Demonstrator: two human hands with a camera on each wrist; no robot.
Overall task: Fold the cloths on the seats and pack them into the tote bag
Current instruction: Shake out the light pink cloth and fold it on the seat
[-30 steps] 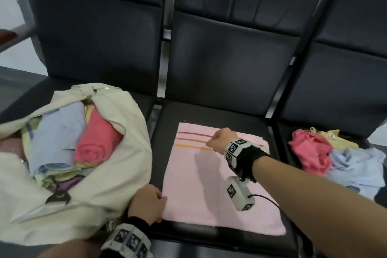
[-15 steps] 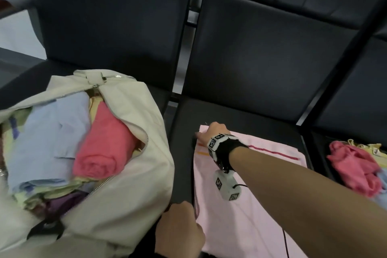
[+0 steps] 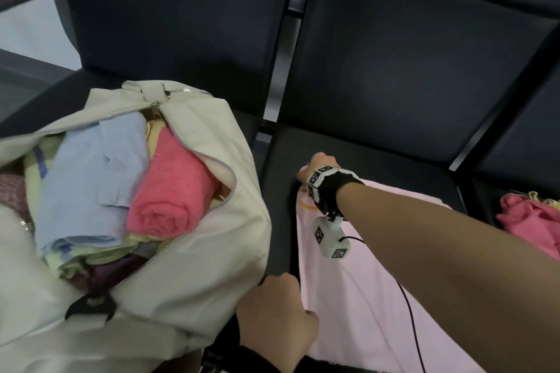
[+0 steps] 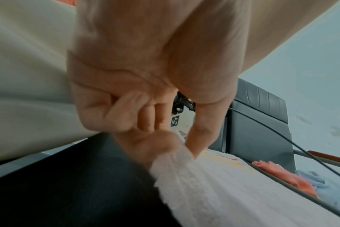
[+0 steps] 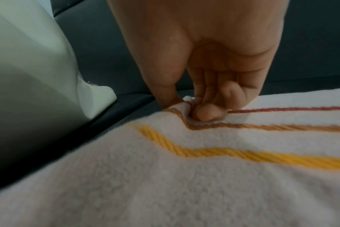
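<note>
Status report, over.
Left hand pinches pink cloth's near-left corner; right hand pinches far-left corner. Cloth flat, unfolded. Tote bag alongside, nothing blocking.

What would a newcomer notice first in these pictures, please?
Probably the pale pink cloth spread on the middle seat, its left corners pinched by the left hand and right hand. Next, the open cream tote bag on the left seat, stuffed with a rolled pink towel.

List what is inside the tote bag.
The tote bag shows a rolled pink cloth, a folded blue cloth, yellowish and purple layers beneath; anything deeper is covered.
</note>
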